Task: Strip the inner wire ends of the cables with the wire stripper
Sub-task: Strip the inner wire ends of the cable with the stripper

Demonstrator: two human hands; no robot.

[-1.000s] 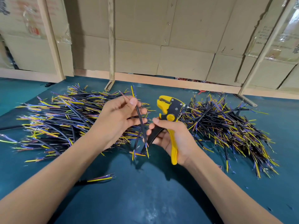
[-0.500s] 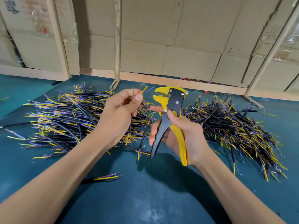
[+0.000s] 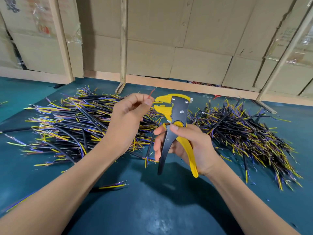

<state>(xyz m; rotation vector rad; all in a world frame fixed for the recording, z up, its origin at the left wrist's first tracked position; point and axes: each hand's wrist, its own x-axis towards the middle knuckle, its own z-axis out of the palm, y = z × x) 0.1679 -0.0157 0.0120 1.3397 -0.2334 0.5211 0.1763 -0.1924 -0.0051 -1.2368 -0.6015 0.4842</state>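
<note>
Head view looks down along two bare forearms reaching out over a dark teal table (image 3: 162, 209). Left hand (image 3: 128, 119) is raised off the surface with its back toward the camera, fingers curled in, thumb and forefinger pinching the end of a cable (image 3: 149, 150) whose black jacket hangs down below the hand to a frayed lower end near the table. Above the pinch a thin red wire (image 3: 152, 94) sticks up and away, and a short yellow wire (image 3: 157, 102) runs sideways from the fingertips into the mouth of the wire stripper (image 3: 174, 114).

Right hand (image 3: 189, 146) is just beside the left, slightly lower and nearer the camera, wrapped round the stripper's two handles: the thumb lies across the pivot area on top, the fingers curl round the black handle, and the yellow handle runs along the palm and juts out past the heel of the hand. Handles stand apart, and the yellow head with its black plate points up and toward the left hand's fingertips.

Beyond and outward of the left hand lies a large heap of cables (image 3: 71, 126); outward of the right hand lies a second heap (image 3: 245, 138). One loose cable (image 3: 113, 185) lies under the left forearm. Cardboard boxes (image 3: 186, 48) stand behind wooden posts beyond both hands.
</note>
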